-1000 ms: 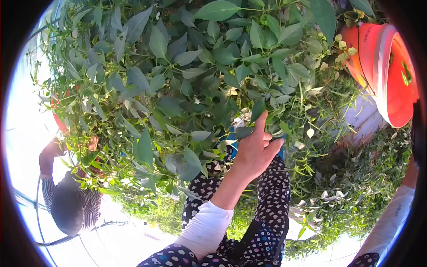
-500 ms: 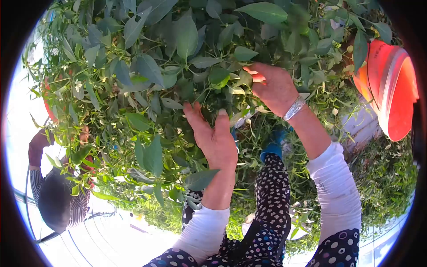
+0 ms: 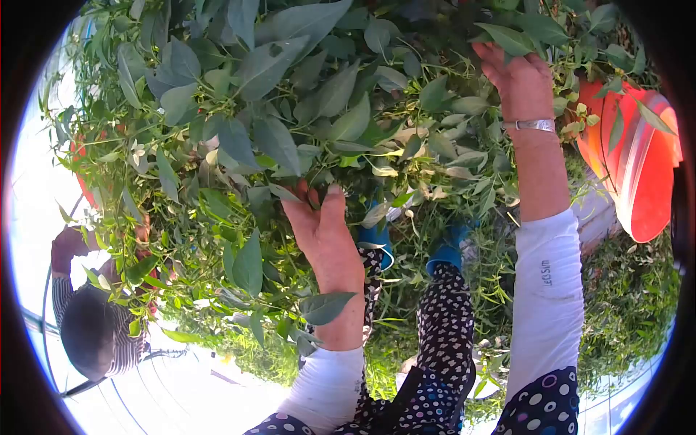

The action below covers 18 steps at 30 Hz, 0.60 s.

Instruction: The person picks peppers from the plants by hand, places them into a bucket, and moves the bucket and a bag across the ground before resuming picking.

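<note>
Dense leafy plants [image 3: 348,119] with broad green leaves and thin stems fill the upper view. My left hand [image 3: 322,235] is at the lower edge of the foliage, thumb and fingers apart, its fingertips among the leaves. Higher up and to the right, my right hand [image 3: 520,83] reaches into the foliage, with bent fingers partly covered by a green leaf [image 3: 505,38]. What those fingers hold, if anything, is hidden. A silver bracelet [image 3: 533,125] circles my right wrist.
An orange-red bucket [image 3: 638,159] lies tilted at the right. Another person [image 3: 90,330] in a striped top is low at the left, beside the plants. My legs in dotted trousers [image 3: 446,312] and blue footwear [image 3: 444,254] show below the foliage.
My right hand has moved up and to the right, deeper among the upper leaves. The left hand has shifted slightly down and left. Leaves between the hands have changed position.
</note>
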Motion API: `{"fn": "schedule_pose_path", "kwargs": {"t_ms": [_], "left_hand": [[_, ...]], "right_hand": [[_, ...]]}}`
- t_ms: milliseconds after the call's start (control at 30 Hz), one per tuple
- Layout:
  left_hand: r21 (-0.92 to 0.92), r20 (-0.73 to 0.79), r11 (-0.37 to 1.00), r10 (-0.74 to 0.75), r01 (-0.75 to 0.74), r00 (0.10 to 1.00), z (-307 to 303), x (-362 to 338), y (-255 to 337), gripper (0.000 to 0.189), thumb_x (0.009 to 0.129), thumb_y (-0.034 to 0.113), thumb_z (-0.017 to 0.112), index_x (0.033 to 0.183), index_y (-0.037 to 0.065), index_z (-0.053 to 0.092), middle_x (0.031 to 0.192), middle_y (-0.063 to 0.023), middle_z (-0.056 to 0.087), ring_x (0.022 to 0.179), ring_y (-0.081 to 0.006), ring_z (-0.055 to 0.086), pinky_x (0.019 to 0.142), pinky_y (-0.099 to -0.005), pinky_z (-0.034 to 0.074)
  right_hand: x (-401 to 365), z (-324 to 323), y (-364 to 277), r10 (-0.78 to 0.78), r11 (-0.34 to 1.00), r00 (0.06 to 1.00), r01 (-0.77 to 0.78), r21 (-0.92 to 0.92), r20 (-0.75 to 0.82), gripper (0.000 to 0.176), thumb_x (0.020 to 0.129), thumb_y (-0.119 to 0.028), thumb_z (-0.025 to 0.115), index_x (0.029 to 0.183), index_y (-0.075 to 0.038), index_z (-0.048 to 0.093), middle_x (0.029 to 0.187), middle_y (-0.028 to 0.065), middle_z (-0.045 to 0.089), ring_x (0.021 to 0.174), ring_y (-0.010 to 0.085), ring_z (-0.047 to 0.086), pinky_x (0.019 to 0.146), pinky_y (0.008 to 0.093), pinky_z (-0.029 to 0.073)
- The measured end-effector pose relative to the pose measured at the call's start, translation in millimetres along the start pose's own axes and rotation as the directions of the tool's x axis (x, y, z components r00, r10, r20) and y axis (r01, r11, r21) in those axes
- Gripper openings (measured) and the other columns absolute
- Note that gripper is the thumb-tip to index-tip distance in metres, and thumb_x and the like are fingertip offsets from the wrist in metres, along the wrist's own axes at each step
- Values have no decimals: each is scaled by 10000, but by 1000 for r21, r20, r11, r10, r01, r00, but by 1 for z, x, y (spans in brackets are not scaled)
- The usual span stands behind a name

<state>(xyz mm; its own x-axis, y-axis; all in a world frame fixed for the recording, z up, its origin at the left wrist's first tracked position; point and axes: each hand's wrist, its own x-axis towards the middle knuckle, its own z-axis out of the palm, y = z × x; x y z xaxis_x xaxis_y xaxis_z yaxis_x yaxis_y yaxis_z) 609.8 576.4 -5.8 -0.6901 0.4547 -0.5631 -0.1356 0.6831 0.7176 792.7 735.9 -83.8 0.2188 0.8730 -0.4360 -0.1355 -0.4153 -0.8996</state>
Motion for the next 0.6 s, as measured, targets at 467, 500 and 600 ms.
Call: {"fn": "schedule_pose_path", "kwargs": {"t_ms": [467,500,600], "left_hand": [[13,25,997,-74,73,997,5,-2,7,787,741,317,590,1381,72,205,1322,-41,353,1129,-154,346,836,-389,235],[6,32,997,-76,75,997,6,-2,7,787,741,317,590,1381,72,205,1322,-41,353,1129,-154,346,836,-389,235],[1,36,998,-66,66,997,6,-4,6,781,750,326,585,1384,75,205,1334,-53,348,1134,-159,343,834,-385,237]], "right_hand": [[-76,74,75,118,919,993,-99,-381,28,348,782,-107,542,1114,-1,539,811,63,603,742,138,607,675,249,470],[-70,83,63,131,934,991,-128,-333,-15,354,754,-142,576,1085,-17,557,862,91,618,784,197,610,710,295,469],[-53,99,65,215,943,964,-247,-222,-156,352,717,-200,625,1021,-28,582,918,122,638,822,261,610,756,340,463]]}}
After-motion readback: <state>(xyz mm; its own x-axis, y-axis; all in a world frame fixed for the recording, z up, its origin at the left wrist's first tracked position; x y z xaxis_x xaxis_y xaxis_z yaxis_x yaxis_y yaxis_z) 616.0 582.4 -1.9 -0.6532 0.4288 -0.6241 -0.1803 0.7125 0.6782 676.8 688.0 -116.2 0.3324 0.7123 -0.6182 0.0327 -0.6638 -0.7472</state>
